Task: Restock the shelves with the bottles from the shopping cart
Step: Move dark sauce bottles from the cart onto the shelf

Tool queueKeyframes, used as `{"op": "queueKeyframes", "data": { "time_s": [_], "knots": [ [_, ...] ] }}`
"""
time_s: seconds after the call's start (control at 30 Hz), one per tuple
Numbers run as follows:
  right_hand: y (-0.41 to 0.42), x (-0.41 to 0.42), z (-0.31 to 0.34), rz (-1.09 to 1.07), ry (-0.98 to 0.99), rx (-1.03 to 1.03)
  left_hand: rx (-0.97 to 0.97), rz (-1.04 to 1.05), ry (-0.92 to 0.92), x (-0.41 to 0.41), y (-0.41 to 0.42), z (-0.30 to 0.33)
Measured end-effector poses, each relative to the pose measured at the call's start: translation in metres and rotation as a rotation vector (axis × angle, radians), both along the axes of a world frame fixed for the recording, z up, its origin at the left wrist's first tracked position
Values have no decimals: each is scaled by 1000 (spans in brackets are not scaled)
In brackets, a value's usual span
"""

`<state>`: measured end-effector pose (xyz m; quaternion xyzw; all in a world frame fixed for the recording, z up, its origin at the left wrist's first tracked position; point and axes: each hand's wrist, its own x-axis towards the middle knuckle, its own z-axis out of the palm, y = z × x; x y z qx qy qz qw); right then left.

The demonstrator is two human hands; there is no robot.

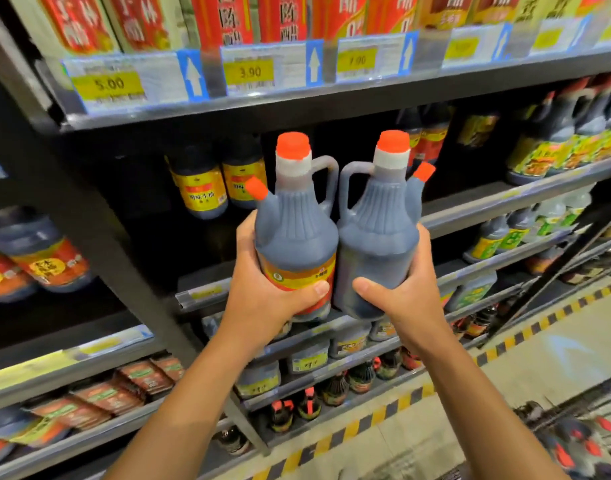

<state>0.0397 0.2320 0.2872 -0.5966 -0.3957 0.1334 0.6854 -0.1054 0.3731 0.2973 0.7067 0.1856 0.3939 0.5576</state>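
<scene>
Head view: I hold two dark jugs upright, side by side and touching, raised toward the dark gap on the shelf [470, 206] at twelve o'clock, probably so both go in together. My left hand [262, 292] wraps the left jug [293, 233] low, thumb across its label. My right hand [408, 292] clasps the right jug [376, 237] likewise. More jugs wait in the cart [574, 441] at five o'clock.

You held two dark plastic jugs with orange caps, one [294, 233] in your left hand [262, 289] at 9 o'clock of its twin [376, 237] in your right hand [406, 292]. Two dark yellow-labelled bottles [201, 181] stood at 10 o'clock. Three readable yellow price tags [109, 85] sat at 12 o'clock.
</scene>
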Motion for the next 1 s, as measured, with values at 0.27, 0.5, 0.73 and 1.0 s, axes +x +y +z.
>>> {"op": "queueKeyframes", "data": {
  "time_s": [0.27, 0.5, 0.73, 1.0],
  "knots": [
    [9, 91, 5, 36, -21, 99, 240, 51, 31, 82, -3, 22],
    [20, 173, -3, 2, -109, 75, 289, 97, 131, 154, -1, 21],
    [33, 218, -3, -52, -132, 56, 197, 89, 236, 195, 14, 4],
    [22, 248, -9, -32, -203, -205, 220, 132, 324, 222, 25, -9]
  ]
}}
